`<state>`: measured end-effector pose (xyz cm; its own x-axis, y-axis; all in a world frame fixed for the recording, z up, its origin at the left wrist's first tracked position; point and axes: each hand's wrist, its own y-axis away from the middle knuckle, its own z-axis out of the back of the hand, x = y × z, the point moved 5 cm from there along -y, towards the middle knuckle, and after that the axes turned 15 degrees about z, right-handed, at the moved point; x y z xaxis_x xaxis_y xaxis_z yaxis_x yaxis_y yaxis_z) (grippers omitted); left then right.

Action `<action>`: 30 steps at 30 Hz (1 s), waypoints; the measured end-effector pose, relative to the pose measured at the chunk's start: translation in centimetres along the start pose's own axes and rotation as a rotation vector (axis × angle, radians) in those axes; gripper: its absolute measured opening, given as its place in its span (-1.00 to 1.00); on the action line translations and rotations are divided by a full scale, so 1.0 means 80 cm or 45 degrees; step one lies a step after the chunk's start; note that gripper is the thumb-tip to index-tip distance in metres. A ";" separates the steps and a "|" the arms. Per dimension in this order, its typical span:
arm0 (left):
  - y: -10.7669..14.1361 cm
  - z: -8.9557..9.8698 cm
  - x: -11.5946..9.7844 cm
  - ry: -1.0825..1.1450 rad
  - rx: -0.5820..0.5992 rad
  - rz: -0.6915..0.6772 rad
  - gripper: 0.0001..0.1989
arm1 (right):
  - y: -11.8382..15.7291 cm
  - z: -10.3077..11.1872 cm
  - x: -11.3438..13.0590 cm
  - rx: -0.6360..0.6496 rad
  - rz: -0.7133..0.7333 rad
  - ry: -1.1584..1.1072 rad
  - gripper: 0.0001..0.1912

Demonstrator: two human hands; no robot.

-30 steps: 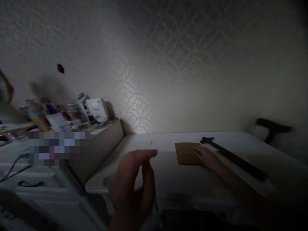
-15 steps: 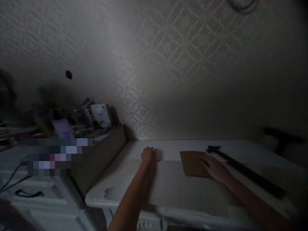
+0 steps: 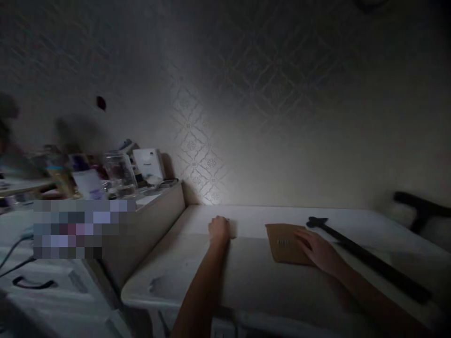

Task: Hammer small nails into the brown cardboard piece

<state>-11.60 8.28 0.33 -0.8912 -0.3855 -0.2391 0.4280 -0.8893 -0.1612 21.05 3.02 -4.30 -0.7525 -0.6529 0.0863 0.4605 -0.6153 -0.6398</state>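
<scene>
On the white tabletop point(image 3: 253, 277), my left hand point(image 3: 219, 230) rests near the back with its fingers curled closed. Whatever may be inside that fist is hidden. To its right lies a flat brown rectangle point(image 3: 280, 244) with small pale lettering, perhaps a notebook or a pouch. My right hand point(image 3: 319, 251) lies over its right side, fingers stretched out and touching the top, covering that edge. A long black bar point(image 3: 373, 263) with a wider head runs diagonally just beyond my right hand.
A white drawer cabinet point(image 3: 45, 300) at left bears a white box point(image 3: 148, 163), a clear container point(image 3: 120, 173), a white tube point(image 3: 88, 184) and other blurred items. Patterned wallpaper point(image 3: 197, 141) rises behind the table. A dark T-shaped object point(image 3: 419, 206) stands at far right.
Both hands keep nearly the same places, the right one still on the brown rectangle. The view has shifted slightly. Light on the wall has changed, darker at the top and brighter low on the right.
</scene>
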 end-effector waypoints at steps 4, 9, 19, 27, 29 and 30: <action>0.003 0.000 -0.003 -0.002 -0.018 -0.013 -0.68 | 0.000 0.001 0.001 0.012 -0.020 0.010 -0.64; 0.003 -0.003 -0.007 -0.007 -0.018 -0.032 -0.68 | -0.001 0.003 0.003 0.007 -0.013 0.023 -0.64; 0.000 -0.005 -0.006 -0.008 -0.034 -0.031 -0.67 | -0.002 0.006 0.007 -0.030 -0.018 0.015 -0.66; 0.012 0.005 -0.005 0.024 -0.047 -0.039 -0.69 | -0.004 0.005 0.010 -0.017 0.014 0.069 -0.65; 0.016 0.009 -0.008 0.056 -0.029 -0.023 -0.72 | -0.004 0.004 0.009 -0.008 0.009 0.062 -0.65; 0.018 0.011 -0.011 0.078 -0.020 -0.017 -0.73 | -0.004 0.003 0.009 -0.003 0.007 0.053 -0.65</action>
<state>-10.33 7.11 1.14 -0.8863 -0.3574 -0.2946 0.4187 -0.8901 -0.1799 20.49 2.68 -3.87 -0.7689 -0.6373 0.0508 0.4638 -0.6107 -0.6418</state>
